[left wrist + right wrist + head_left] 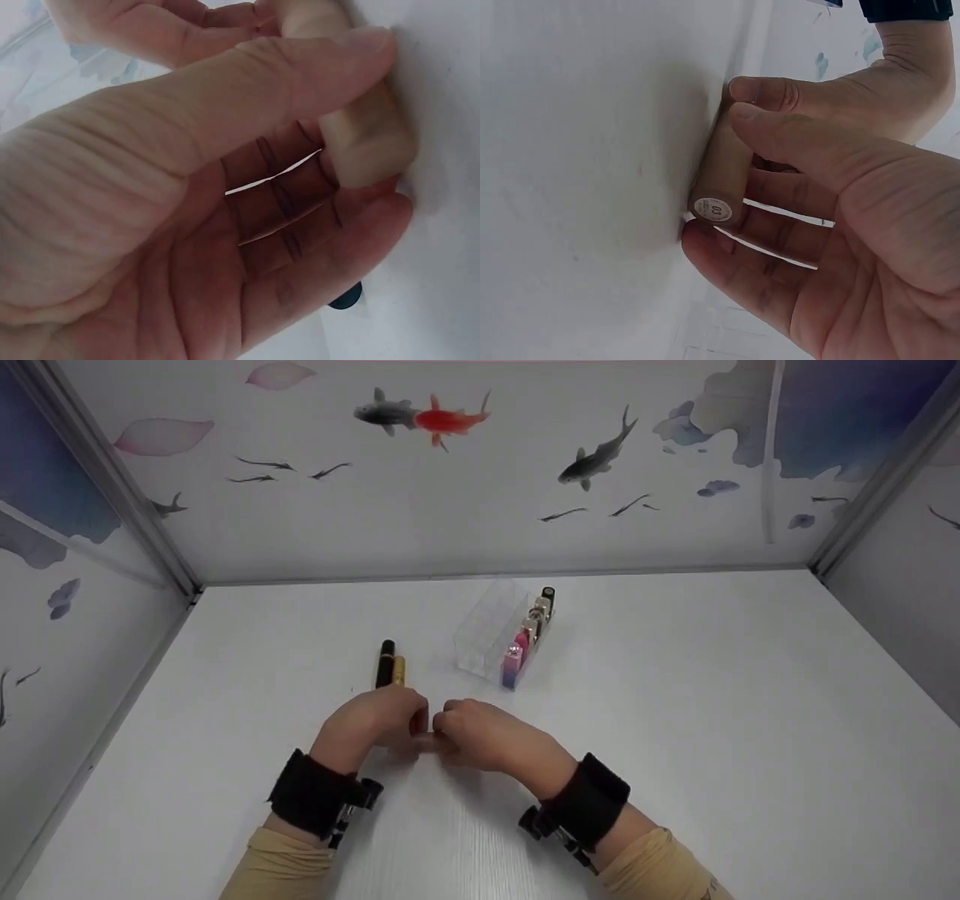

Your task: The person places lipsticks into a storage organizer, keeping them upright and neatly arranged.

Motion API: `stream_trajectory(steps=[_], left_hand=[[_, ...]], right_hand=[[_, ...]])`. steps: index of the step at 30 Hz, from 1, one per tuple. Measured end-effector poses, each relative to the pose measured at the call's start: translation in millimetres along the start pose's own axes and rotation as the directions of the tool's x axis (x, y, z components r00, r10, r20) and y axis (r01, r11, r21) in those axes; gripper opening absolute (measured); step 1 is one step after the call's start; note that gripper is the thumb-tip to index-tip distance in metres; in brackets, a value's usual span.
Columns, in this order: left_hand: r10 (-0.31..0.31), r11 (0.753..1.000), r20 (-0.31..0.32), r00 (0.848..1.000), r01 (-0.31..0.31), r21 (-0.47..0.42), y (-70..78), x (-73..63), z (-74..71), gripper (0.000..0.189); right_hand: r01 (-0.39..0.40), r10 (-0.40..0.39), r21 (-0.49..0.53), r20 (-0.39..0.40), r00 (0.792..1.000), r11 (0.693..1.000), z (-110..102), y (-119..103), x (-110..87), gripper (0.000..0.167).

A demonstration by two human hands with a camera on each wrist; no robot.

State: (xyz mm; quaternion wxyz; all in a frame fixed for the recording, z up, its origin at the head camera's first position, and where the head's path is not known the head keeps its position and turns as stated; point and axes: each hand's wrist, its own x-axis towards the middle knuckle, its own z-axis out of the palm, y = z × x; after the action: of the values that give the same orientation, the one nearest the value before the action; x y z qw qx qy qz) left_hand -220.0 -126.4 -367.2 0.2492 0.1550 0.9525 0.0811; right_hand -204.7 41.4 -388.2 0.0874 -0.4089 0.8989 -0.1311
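Note:
Both hands hold one beige lipstick tube (724, 161) lengthwise between them, close over the white table. My left hand (379, 716) pinches one end, its thumb laid across the tube (371, 146) and its fingers curled beneath. At the other end my right hand (491, 731) grips with thumb and fingers. A round white label (713, 210) marked 03 shows on the tube's end face in the right wrist view. The two thumbs almost meet there. From the head view, the hands mostly hide the tube.
Just beyond the left hand lie a black tube (385, 664) and a gold tube (399, 670), side by side. A clear compartment organizer (480, 641) stands further back, several lipsticks along its right row, a pink one (512, 664) nearest. Printed panels (480, 525) enclose the table's back and sides.

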Motion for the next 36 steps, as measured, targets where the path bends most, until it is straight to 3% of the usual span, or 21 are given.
stream_trajectory(steps=[5, 9, 11, 15, 21, 24, 28, 32, 36], left_hand=[[0.058, 0.998, -0.028, 0.998, -0.058, -0.023, 1.0, -4.3, -1.4, 0.005], [0.124, 0.989, -0.083, 0.989, -0.13, -0.071, -0.6, -5.7, -5.4, 0.001], [0.179, 0.977, -0.14, 0.974, -0.192, -0.092, -2.3, -6.6, -8.7, 0.004], [0.258, 0.939, -0.274, 0.927, -0.306, -0.153, -4.3, -9.0, -16.3, 0.012], [0.226, 0.875, -0.398, 0.889, -0.365, -0.317, -1.2, -11.3, -23.5, 0.023], [0.22, 0.822, -0.472, 0.853, -0.423, -0.381, 1.9, -10.6, -24.6, 0.029], [0.219, 0.756, -0.58, 0.785, -0.512, -0.407, 6.5, -7.8, -23.9, 0.034], [0.208, 0.725, -0.656, 0.726, -0.565, -0.395, 12.5, -4.5, -22.2, 0.036], [0.171, 0.711, -0.702, 0.691, -0.58, -0.397, 21.7, -2.7, -21.9, 0.037]], right_hand=[[0.028, -0.028, 0.001, -0.029, 0.999, 1.0, 3, 4, 1.6, 0.018], [0.025, -0.025, 0.009, -0.021, 0.999, 1.0, -1, 12, 0.2, 0.006], [0.024, -0.022, 0.028, -0.043, 0.999, 0.999, -5, 17, -1.1, 0.006], [0.015, -0.003, 0.121, -0.094, 0.996, 0.993, -19, 26, -6.2, 0.004], [-0.027, 0.064, 0.256, -0.139, 0.988, 0.966, -40, 36, -15.5, 0.01], [-0.039, 0.092, 0.304, -0.163, 0.982, 0.952, -48, 40, -19.7, 0.016], [-0.011, 0.094, 0.346, -0.226, 0.97, 0.938, -55, 44, -24.9, 0.019], [0.027, 0.091, 0.387, -0.284, 0.955, 0.922, -59, 47, -28.4, 0.019], [0.034, 0.112, 0.44, -0.301, 0.947, 0.897, -62, 48, -30.8, 0.023]])
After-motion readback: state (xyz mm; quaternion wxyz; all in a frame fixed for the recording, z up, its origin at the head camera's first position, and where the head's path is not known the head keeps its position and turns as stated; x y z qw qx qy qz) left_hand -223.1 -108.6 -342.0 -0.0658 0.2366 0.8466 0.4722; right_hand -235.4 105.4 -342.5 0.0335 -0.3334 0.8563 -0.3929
